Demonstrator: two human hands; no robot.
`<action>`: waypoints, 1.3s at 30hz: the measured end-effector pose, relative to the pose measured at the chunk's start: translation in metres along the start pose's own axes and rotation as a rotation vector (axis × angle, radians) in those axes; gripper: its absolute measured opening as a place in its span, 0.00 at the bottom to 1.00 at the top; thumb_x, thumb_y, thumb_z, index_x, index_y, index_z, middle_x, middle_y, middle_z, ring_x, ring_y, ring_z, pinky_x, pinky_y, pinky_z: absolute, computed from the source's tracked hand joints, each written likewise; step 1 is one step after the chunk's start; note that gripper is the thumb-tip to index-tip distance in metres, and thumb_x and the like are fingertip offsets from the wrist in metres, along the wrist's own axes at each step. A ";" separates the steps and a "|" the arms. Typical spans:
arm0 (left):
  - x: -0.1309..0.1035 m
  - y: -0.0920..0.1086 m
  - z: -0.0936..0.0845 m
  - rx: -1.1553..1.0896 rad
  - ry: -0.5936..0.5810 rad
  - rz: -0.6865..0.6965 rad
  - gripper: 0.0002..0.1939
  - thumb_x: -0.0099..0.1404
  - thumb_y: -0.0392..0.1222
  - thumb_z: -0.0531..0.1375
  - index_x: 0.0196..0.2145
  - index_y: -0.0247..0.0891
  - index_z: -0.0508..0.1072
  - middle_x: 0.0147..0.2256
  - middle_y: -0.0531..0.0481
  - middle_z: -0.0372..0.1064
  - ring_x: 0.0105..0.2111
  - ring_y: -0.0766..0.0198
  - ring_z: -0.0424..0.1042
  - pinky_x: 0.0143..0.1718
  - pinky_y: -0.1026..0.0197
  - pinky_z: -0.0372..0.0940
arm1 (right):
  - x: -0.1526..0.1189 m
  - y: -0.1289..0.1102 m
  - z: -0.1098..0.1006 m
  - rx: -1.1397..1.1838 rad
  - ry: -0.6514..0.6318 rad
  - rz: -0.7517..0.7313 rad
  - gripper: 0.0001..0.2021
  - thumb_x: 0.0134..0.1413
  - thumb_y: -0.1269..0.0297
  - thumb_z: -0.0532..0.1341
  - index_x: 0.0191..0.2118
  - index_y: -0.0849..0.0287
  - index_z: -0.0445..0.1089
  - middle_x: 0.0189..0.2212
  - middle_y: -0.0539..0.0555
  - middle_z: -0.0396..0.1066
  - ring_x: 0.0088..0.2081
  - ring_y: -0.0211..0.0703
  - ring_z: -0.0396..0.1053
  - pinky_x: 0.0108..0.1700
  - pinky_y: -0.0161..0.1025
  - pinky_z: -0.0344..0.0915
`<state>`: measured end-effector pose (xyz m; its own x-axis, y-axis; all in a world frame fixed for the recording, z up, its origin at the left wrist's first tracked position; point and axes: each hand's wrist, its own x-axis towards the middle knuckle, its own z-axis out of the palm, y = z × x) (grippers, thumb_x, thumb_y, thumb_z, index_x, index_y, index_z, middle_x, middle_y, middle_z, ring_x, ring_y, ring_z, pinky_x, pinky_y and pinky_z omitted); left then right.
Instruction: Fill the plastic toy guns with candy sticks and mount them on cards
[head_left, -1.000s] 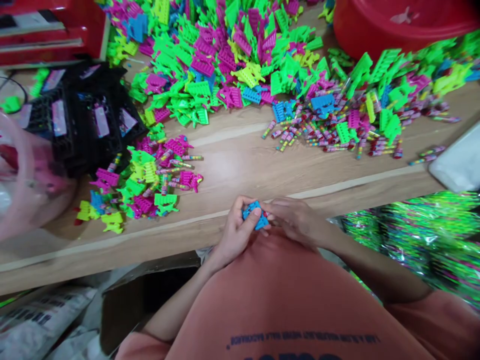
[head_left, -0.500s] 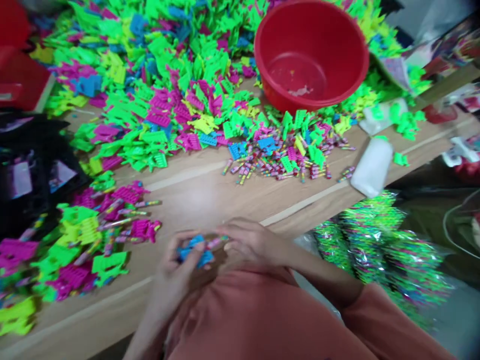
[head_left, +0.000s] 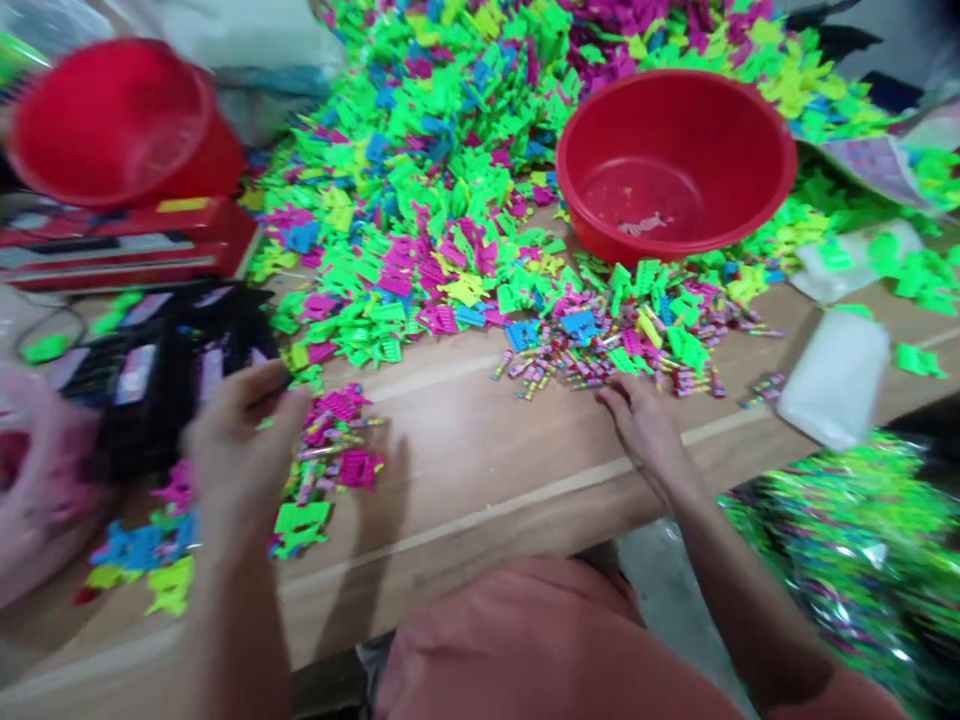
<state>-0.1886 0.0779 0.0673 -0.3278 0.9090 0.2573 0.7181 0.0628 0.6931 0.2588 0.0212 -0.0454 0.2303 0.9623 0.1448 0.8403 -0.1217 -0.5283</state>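
My left hand [head_left: 244, 440] is raised over the left side of the table, blurred, beside a stack of black packages [head_left: 169, 365]; its fingers are curved, and whether they hold anything is unclear. Under and beside it lie magenta, green, blue and yellow plastic pieces [head_left: 304, 525]. My right hand [head_left: 641, 420] reaches to the near edge of a pile of small printed sticks [head_left: 540, 370], thumb and forefinger close together at the sticks. What lies between those fingertips is too small to tell.
A large heap of coloured plastic pieces [head_left: 450, 150] covers the back. One red basin [head_left: 675, 170] stands at right, another [head_left: 120, 130] at back left over a red device [head_left: 187, 235]. A white block [head_left: 836, 380] lies right; filled clear bags [head_left: 840, 560] are below the table edge.
My hands have parted from in front of my body, where they held a blue piece and a stick. The left moved left, the right to the sticks. The view has shifted left.
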 end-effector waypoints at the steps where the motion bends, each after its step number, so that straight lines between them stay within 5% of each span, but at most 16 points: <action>1: 0.008 0.003 0.020 -0.025 -0.082 0.022 0.22 0.59 0.53 0.66 0.49 0.42 0.78 0.46 0.47 0.79 0.42 0.53 0.77 0.49 0.47 0.72 | -0.001 -0.003 0.004 -0.011 0.006 -0.030 0.17 0.69 0.52 0.54 0.45 0.57 0.76 0.38 0.60 0.76 0.42 0.55 0.71 0.45 0.47 0.66; 3: 0.027 0.007 0.061 -0.047 -0.204 0.032 0.19 0.63 0.50 0.62 0.47 0.37 0.78 0.45 0.43 0.79 0.43 0.53 0.77 0.48 0.49 0.72 | -0.002 -0.009 0.011 -0.036 0.026 -0.083 0.18 0.69 0.50 0.54 0.41 0.56 0.76 0.36 0.59 0.73 0.41 0.54 0.70 0.45 0.47 0.65; 8: 0.070 0.014 0.145 0.117 -0.249 0.222 0.19 0.66 0.41 0.58 0.52 0.31 0.76 0.50 0.34 0.76 0.52 0.48 0.72 0.58 0.48 0.63 | -0.002 -0.016 0.020 -0.085 0.075 -0.085 0.18 0.67 0.48 0.57 0.37 0.57 0.74 0.35 0.59 0.69 0.37 0.53 0.67 0.39 0.45 0.63; 11: 0.076 0.020 0.173 0.166 -0.334 0.373 0.21 0.70 0.42 0.57 0.58 0.33 0.73 0.55 0.33 0.72 0.57 0.46 0.67 0.61 0.47 0.57 | -0.003 -0.015 0.023 -0.116 0.098 -0.098 0.15 0.66 0.52 0.58 0.42 0.58 0.74 0.38 0.61 0.71 0.40 0.55 0.69 0.42 0.47 0.65; 14: 0.067 0.026 0.186 0.266 -0.379 0.368 0.19 0.68 0.42 0.61 0.55 0.36 0.74 0.57 0.33 0.69 0.59 0.41 0.62 0.58 0.45 0.56 | -0.007 -0.013 0.025 -0.161 0.088 -0.151 0.14 0.66 0.57 0.57 0.48 0.60 0.73 0.41 0.63 0.74 0.43 0.58 0.69 0.46 0.50 0.66; 19: 0.041 0.029 0.182 0.247 -0.342 0.300 0.13 0.62 0.40 0.68 0.44 0.39 0.74 0.54 0.36 0.69 0.56 0.41 0.62 0.52 0.46 0.58 | -0.015 -0.014 0.026 -0.090 0.010 -0.212 0.14 0.65 0.64 0.57 0.52 0.60 0.73 0.42 0.62 0.76 0.45 0.59 0.71 0.49 0.52 0.66; 25: 0.007 0.038 0.162 -0.332 -0.322 -0.018 0.07 0.58 0.36 0.64 0.34 0.38 0.69 0.30 0.52 0.68 0.32 0.62 0.66 0.37 0.59 0.60 | -0.016 -0.048 0.022 0.297 0.002 -0.209 0.16 0.67 0.63 0.57 0.57 0.58 0.72 0.46 0.60 0.74 0.47 0.53 0.72 0.52 0.51 0.67; 31: -0.057 0.066 0.139 -0.940 -0.564 -0.429 0.15 0.51 0.42 0.71 0.35 0.37 0.73 0.27 0.57 0.69 0.25 0.70 0.64 0.29 0.66 0.58 | -0.019 -0.092 0.029 0.745 -0.240 -0.147 0.14 0.71 0.58 0.56 0.55 0.55 0.72 0.48 0.57 0.71 0.46 0.45 0.71 0.49 0.43 0.70; 39: -0.099 0.082 0.121 -1.141 -0.594 -0.622 0.21 0.47 0.41 0.77 0.35 0.37 0.72 0.30 0.56 0.72 0.28 0.71 0.70 0.32 0.67 0.63 | -0.030 -0.110 0.036 1.019 -0.393 -0.083 0.15 0.69 0.54 0.61 0.54 0.54 0.73 0.51 0.55 0.75 0.54 0.46 0.71 0.59 0.46 0.67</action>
<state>-0.0229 0.0430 0.0169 0.1053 0.9096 -0.4020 -0.4164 0.4074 0.8128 0.1417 0.0141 -0.0223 -0.1330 0.9907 0.0299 0.0042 0.0308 -0.9995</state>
